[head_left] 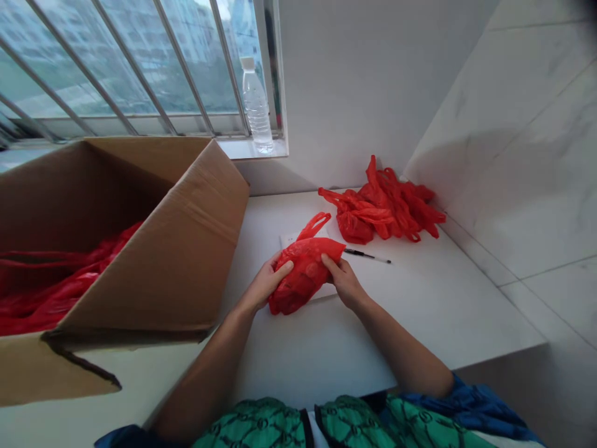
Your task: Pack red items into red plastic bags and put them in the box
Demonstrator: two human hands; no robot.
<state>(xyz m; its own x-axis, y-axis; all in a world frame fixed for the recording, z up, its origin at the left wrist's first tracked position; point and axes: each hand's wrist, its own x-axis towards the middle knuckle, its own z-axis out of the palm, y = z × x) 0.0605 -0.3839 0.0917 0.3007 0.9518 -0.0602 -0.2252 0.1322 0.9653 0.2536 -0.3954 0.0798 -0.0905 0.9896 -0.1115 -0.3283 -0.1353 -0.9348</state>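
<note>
A red plastic bag (305, 270) with something bundled inside is held between my two hands, above the white counter. My left hand (269, 281) grips its left side, thumb on top. On the bag's right side, my right hand (342, 278) pinches the plastic with its thumb over the front. One looped handle of the bag sticks up at the top. Beneath the bag lies white paper (321, 291), mostly covered. A black pen (367, 255) rests just right of the bag. What the bag contains cannot be made out.
An open cardboard box (186, 249) with more red bags (69, 280) inside stands at left. Several red bags (382, 208) lie heaped against the back wall. A clear water bottle (256, 109) stands on the sill by the barred window. A tiled wall (527, 174) bounds the right side.
</note>
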